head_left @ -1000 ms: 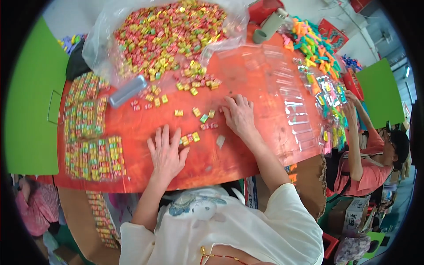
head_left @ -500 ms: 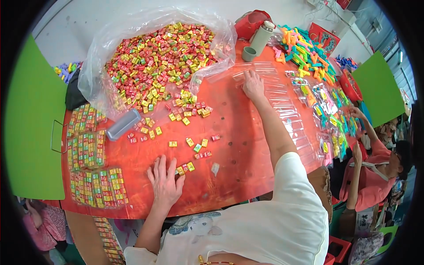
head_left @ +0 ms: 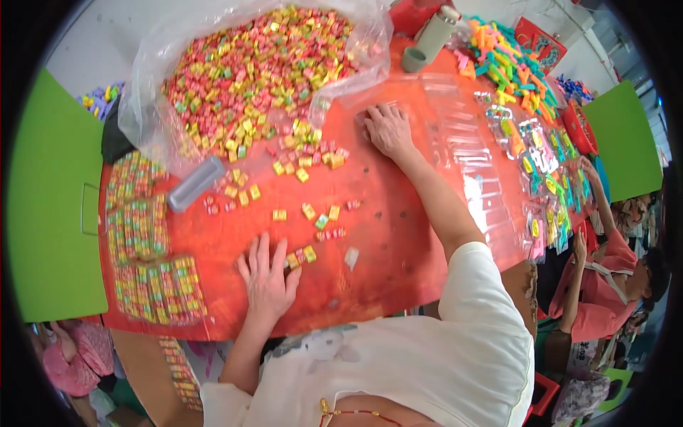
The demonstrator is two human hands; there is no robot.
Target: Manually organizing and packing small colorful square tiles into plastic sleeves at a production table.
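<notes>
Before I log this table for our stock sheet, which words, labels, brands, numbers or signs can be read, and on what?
Nothing quoted here.
Small red and yellow blocks: any marks too small and blurred to read.
Yellow-labelled clear packs: print too small to read.
Carton at lower right: dark print, small and blurred; I won't copy it.

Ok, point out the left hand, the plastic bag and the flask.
Left hand (head_left: 269, 285): head view, back of the hand.
Plastic bag (head_left: 147, 99): head view, clear left side.
Flask (head_left: 436, 38): head view, middle of its body.

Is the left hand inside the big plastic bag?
No, the left hand is beside a few little boxes, apart from the plastic bag.
</notes>
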